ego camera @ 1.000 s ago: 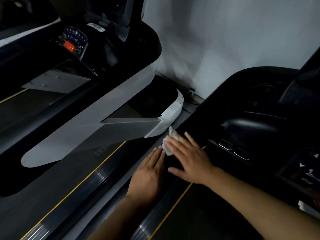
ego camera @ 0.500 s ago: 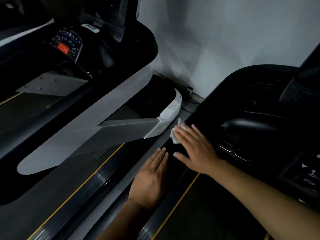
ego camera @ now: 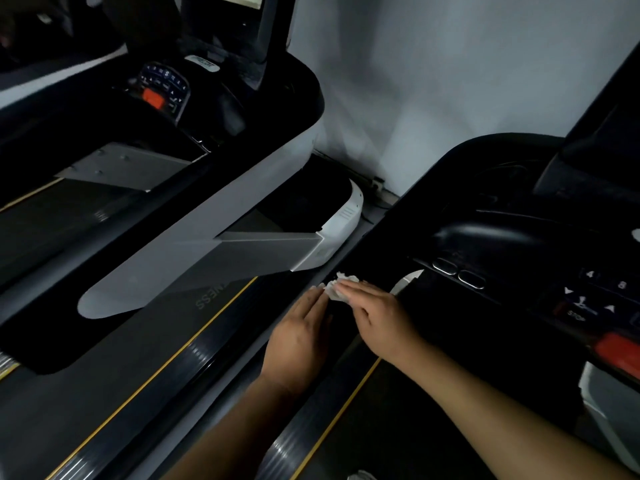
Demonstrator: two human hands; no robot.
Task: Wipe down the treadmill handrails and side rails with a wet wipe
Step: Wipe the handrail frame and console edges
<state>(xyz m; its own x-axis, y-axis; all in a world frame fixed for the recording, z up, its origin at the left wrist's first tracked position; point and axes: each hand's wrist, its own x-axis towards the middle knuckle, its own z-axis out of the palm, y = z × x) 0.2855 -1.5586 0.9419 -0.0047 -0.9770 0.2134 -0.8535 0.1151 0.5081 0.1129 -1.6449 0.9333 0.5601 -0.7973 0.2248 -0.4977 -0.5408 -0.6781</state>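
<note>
I've got my right hand [ego camera: 377,313] flat, fingers straight, pressing the crumpled white wet wipe [ego camera: 341,289] onto the dark surface at the far end of the right-hand treadmill's side rail [ego camera: 294,441]. My left hand [ego camera: 301,336] lies flat just beside it on the left, fingertips right up against the wipe. Further left, the neighbouring treadmill's grey handrail [ego camera: 194,251] juts toward me, and its orange button [ego camera: 152,97] shows far back. A red stop button [ego camera: 620,348] sits at the right edge.
</note>
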